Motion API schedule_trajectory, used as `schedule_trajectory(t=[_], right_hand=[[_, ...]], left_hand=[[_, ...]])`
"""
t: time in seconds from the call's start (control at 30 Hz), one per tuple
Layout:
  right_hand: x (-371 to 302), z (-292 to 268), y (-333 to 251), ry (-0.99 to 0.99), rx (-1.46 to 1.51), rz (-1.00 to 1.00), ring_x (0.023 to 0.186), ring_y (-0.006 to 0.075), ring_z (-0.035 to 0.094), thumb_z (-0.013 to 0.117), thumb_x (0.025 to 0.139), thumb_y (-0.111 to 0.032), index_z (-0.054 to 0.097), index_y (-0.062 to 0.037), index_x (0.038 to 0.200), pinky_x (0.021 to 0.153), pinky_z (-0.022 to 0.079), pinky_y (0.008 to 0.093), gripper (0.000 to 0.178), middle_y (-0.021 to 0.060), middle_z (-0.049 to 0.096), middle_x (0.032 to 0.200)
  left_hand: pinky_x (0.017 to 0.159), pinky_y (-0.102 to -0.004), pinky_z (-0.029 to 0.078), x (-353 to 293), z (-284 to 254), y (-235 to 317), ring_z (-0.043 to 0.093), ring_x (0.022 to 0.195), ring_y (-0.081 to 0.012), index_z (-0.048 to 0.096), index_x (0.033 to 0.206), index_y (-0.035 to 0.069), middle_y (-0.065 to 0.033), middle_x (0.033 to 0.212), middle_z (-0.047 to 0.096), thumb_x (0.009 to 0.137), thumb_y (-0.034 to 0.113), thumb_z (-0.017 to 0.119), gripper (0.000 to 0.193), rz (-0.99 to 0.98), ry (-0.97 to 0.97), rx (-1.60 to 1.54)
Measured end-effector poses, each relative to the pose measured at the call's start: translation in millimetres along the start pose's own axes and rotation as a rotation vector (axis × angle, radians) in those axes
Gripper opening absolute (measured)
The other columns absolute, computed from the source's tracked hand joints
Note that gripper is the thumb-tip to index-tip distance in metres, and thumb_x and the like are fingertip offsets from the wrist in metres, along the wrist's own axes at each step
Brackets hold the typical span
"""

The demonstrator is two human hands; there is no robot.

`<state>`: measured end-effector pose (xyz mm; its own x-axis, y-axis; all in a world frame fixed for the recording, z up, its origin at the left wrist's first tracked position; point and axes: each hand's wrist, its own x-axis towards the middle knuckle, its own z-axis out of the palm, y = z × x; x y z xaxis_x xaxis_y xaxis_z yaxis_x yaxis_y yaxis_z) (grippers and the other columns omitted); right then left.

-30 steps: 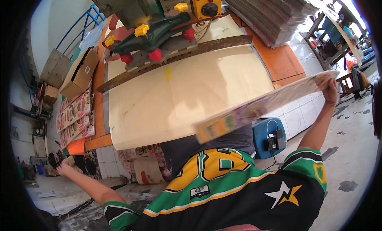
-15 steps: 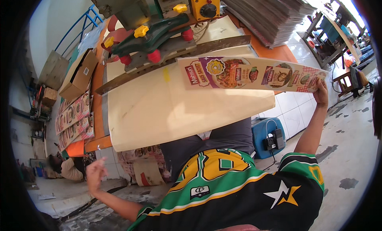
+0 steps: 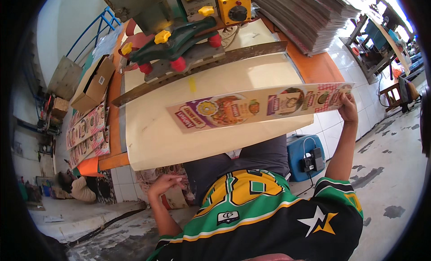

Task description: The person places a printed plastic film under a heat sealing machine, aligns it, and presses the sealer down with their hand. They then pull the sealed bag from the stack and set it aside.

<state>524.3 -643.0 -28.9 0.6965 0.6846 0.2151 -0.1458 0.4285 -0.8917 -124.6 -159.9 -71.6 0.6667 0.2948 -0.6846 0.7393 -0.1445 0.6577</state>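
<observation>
My right hand (image 3: 348,109) grips the right end of a long printed strip (image 3: 262,104) with food pictures on it. The strip is held above a cream sheet (image 3: 157,135) that covers the worktop, its left end reaching over the sheet's middle. Below the near left edge of the worktop is my left hand (image 3: 164,184), with nothing visible in it and its fingers stretched to the right. Behind the strip, a long metal bar (image 3: 251,50) crosses the worktop under a machine with a dark green bracket (image 3: 179,47) and red rubber feet.
Tall stacked sheets (image 3: 305,20) stand at the back right. A yellow control box (image 3: 234,9) sits on the machine. At left are a cardboard box (image 3: 92,83) and more printed strips (image 3: 87,128). A blue case (image 3: 298,155) stands beside my leg; another person (image 3: 81,187) is low at the left.
The printed strip has moved left and nearer to me, along with my right hand. My left hand has swung right, toward my lap.
</observation>
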Motion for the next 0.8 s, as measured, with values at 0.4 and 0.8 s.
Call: schedule_trajectory(t=[0.4,0.8], right_hand=[[9,109,19,-0.06,0.028,0.046,0.114,0.0222,0.068,0.07,0.098,-0.017,0.055,0.0027,0.133,0.1,0.053,0.0394,0.043,0.0132,0.069,0.126],[3,288,72,-0.177,0.453,0.336,0.121,0.0245,0.065,0.059,0.105,-0.019,0.049,0.0016,0.141,0.102,0.056,0.0441,0.042,0.0142,0.063,0.133]], left_hand=[[0.095,-0.0357,0.055,2,38,81,0.071,0.11,-0.0237,0.064,0.138,0.002,-0.0223,0.131,0.068,0.092,0.028,0.077,0.055,0.017,-0.034,0.269],[0.111,-0.0461,0.045,-8,99,173,0.057,0.132,-0.0287,0.038,0.152,-0.002,-0.0198,0.144,0.058,0.093,0.036,0.078,0.08,0.968,0.306,-0.689]])
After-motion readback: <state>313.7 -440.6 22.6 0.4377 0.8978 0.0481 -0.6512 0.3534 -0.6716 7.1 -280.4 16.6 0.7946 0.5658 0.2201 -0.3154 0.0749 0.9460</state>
